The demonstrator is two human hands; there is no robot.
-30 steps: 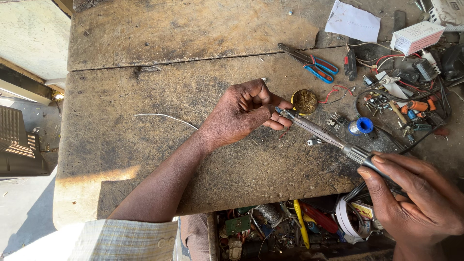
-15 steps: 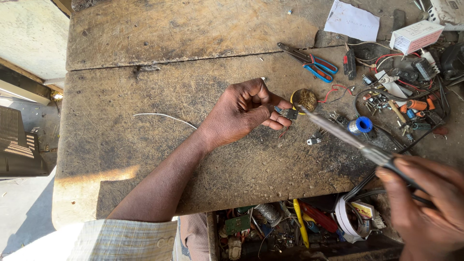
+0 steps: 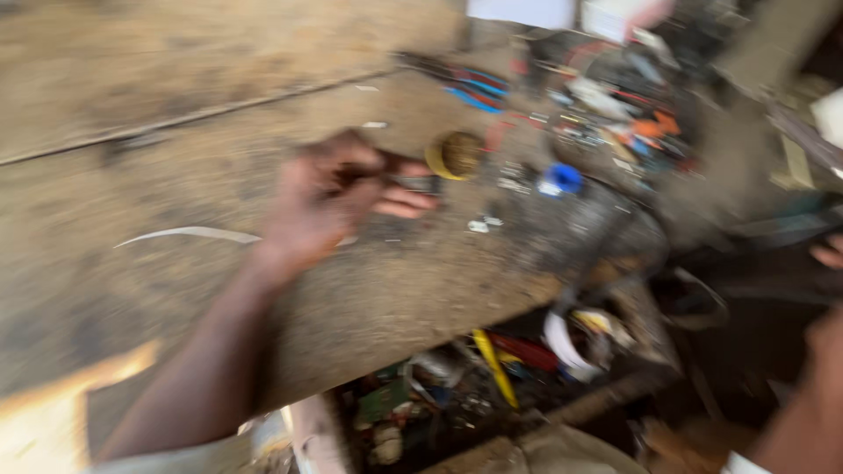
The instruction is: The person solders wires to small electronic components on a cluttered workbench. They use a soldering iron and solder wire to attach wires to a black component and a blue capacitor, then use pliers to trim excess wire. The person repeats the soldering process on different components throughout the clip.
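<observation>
The whole view is blurred by motion. My left hand (image 3: 338, 200) rests over the worn wooden bench (image 3: 176, 114), its fingers pinched on a small dark part (image 3: 418, 184). Just beyond the fingertips sits a small round tin (image 3: 455, 154) with brownish filling. My right hand (image 3: 827, 254) shows only as a few fingers at the right edge, with its forearm (image 3: 803, 395) below. Whether it holds anything cannot be made out. The long metal tool from before is not visible.
A blue roll (image 3: 562, 179) and blue-handled pliers (image 3: 474, 92) lie among mixed tools and wires at the back right. A thin white wire (image 3: 189, 233) lies left of my wrist. Below the bench edge sits a cluttered tray with a yellow stick (image 3: 493, 364).
The view has swung to the right and blurred. My right hand has drawn away to the right edge, taking the long metal tool off the part. My left hand has kept its pinch.
</observation>
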